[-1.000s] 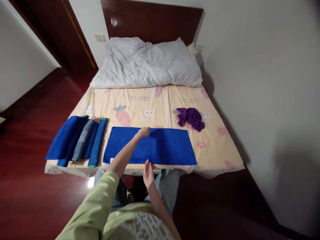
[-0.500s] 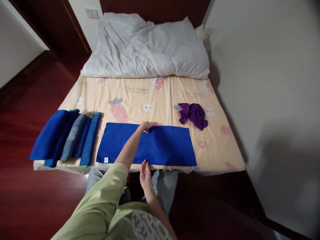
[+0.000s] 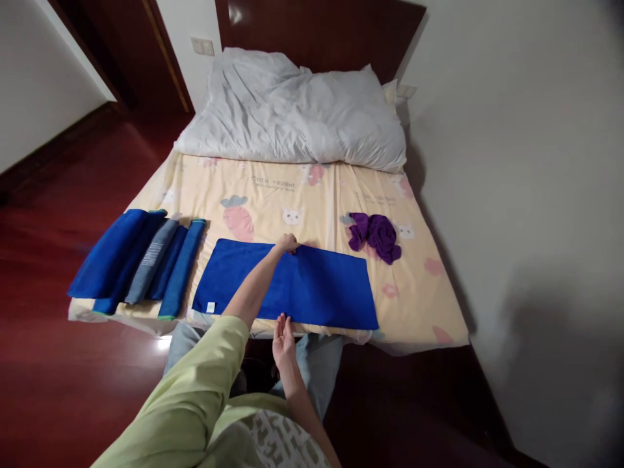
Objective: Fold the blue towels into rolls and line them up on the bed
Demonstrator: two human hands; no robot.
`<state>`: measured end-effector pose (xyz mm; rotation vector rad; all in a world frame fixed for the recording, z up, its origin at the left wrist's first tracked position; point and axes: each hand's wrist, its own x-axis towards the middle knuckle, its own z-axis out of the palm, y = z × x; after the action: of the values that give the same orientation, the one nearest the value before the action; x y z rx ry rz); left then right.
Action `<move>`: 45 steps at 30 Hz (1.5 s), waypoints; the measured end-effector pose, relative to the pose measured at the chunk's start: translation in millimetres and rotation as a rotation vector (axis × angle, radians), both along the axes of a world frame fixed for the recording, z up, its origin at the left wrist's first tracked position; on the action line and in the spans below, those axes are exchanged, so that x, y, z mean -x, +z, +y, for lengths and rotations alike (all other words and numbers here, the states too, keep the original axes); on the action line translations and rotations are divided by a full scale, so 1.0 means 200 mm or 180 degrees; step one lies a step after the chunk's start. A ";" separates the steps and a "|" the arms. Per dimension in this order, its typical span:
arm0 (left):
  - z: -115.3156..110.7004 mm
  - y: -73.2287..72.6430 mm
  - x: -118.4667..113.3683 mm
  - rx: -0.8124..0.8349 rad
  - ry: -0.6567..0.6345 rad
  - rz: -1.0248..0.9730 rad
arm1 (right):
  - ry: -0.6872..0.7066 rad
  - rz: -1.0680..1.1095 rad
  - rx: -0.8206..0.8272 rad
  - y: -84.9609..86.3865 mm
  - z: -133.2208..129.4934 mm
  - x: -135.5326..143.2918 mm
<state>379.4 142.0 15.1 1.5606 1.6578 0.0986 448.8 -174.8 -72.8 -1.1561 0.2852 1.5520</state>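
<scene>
A blue towel [image 3: 331,286] lies as a flat rectangle along the near side of the bed, a small white tag at its near left corner. Stretched across it, my left arm brings my left hand [image 3: 287,244] to the middle of the far edge, where the fingers are closed on the cloth. My right hand [image 3: 284,344], palm turned up, is at the middle of the near edge and pinches it at the fingertips. A faint crease runs between the two hands. Part of the towel is hidden under my left forearm.
Left of the towel, several rolled or folded blue and grey towels [image 3: 153,263] lie side by side. A crumpled purple cloth [image 3: 383,237] rests at the right on the patterned bedsheet [image 3: 263,211]. A large grey-white bedding bundle [image 3: 302,117] lies against the dark headboard [image 3: 322,32].
The camera view has tilted and shifted slightly. The towel's far edge is a little raised at my left hand, and a crease shows across the middle. Both hands keep their places.
</scene>
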 end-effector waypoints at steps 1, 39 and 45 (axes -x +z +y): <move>0.00 0.03 0.00 -0.0022 0.0041 -0.0062 | 0.0035 -0.0065 -0.0048 0.02 0.00 0.00; -0.79 1.66 0.83 -0.1525 0.1328 -0.1980 | 0.1032 -0.2495 -0.2456 2.03 0.59 -0.78; -0.81 1.58 0.90 -0.1278 0.1339 -0.1857 | 0.1281 -0.2391 -0.2131 1.96 0.59 -0.78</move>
<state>200.2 -19.5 331.6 1.2547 1.5058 1.0595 604.0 -57.6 319.8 -1.1836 -0.9452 1.2633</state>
